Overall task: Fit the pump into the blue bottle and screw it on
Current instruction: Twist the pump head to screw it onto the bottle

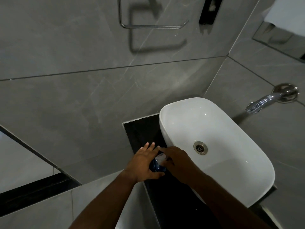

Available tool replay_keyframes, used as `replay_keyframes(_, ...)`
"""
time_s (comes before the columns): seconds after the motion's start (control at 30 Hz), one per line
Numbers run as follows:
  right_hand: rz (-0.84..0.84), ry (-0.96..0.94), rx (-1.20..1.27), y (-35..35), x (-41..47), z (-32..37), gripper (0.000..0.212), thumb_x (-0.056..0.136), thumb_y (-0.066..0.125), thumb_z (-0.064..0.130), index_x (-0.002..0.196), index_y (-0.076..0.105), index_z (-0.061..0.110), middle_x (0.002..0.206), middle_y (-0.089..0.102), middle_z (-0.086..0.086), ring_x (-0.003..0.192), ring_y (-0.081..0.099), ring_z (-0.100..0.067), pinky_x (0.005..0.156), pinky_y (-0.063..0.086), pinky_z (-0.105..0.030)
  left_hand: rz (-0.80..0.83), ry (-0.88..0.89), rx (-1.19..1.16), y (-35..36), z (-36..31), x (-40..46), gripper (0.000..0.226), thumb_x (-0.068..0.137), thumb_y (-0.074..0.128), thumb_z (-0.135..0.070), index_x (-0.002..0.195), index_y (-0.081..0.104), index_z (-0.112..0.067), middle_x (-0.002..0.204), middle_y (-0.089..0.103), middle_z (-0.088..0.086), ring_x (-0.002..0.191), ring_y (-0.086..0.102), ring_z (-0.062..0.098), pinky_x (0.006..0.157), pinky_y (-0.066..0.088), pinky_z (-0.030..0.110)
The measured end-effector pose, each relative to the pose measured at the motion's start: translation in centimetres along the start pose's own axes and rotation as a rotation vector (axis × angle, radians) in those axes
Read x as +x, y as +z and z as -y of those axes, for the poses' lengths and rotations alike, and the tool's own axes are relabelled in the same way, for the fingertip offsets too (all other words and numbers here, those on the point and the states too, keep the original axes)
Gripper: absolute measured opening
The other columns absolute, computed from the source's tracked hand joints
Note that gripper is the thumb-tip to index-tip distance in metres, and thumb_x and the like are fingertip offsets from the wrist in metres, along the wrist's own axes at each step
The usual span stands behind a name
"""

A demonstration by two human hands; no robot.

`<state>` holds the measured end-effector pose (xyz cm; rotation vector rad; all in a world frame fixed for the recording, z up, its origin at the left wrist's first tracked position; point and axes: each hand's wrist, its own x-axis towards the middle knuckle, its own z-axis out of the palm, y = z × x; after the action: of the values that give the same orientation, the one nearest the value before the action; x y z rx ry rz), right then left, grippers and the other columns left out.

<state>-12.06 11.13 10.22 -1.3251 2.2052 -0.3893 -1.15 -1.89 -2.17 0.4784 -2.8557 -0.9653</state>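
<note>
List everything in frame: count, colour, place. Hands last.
blue bottle: 1, blue, over the dark counter left of the basin, between both hands
pump: 1, whitish, at the bottle's top, mostly hidden by the hands
basin: 1, white, on the counter, right of centre
drain: 1, metal, in the basin floor
counter: 1, black, under and left of the basin
tap: 1, chrome, wall-mounted, far right
towel rail: 1, chrome, wall, top centre
black fitting: 1, wall, top, purpose unclear
left hand: around the bottle's left side
right hand: on the pump end
</note>
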Motion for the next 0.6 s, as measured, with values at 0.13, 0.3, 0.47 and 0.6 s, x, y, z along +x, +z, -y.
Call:
replay_keyframes(0.13, -0.026, 0.165, 0.046, 2.4, -0.6, -0.7, 0.050, 0.096, 0.051, 0.025, 0.142, 0.036, 0.013, 0.142, 0.050, -0.008, 0.129, 0.049, -0.021, 0.112, 0.039, -0.035, -0.055, -0.020, -0.030, 1.0, -0.3, -0.7, 0.110, 0.074, 0.058, -0.074, 0.153, 0.002, -0.023, 0.162, 0.009, -0.001, 0.148, -0.003, 0.013, 0.118, 0.001, 0.031)
replay_keyframes(0.3, -0.054, 0.195, 0.175, 4.7, 0.3, -1.5, 0.037, 0.096, 0.051, 0.019, 0.133, 0.051, 0.013, 0.131, 0.061, -0.007, 0.119, 0.057, -0.017, 0.104, 0.042, -0.023, -0.103, -0.008, -0.051, 1.0, -0.3, -0.8, 0.110, 0.076, 0.057, -0.070, 0.152, -0.006, -0.020, 0.161, 0.007, 0.000, 0.146, -0.006, 0.009, 0.117, -0.003, 0.026)
replay_keyframes(0.47, -0.074, 0.213, 0.286, 4.9, 3.4, -1.3, 0.034, 0.094, 0.053, 0.018, 0.128, 0.055, 0.016, 0.126, 0.065, -0.004, 0.114, 0.060, -0.015, 0.102, 0.048, -0.033, -0.111, -0.017, -0.041, -1.0, 1.8, 0.3, 0.107, 0.081, 0.060, -0.065, 0.150, -0.007, -0.019, 0.160, -0.002, 0.000, 0.147, -0.005, 0.012, 0.116, -0.006, 0.022)
replay_keyframes(0.6, -0.114, 0.235, 0.318, 4.6, 7.9, 0.0, 0.034, 0.094, 0.054, 0.018, 0.128, 0.055, 0.014, 0.122, 0.065, -0.005, 0.111, 0.061, -0.019, 0.093, 0.049, -0.025, -0.136, -0.080, -0.005, -3.9, 4.5, 2.1, 0.096, 0.082, 0.062, -0.064, 0.152, 0.019, -0.014, 0.163, 0.008, 0.006, 0.146, 0.016, 0.019, 0.120, 0.018, 0.037)
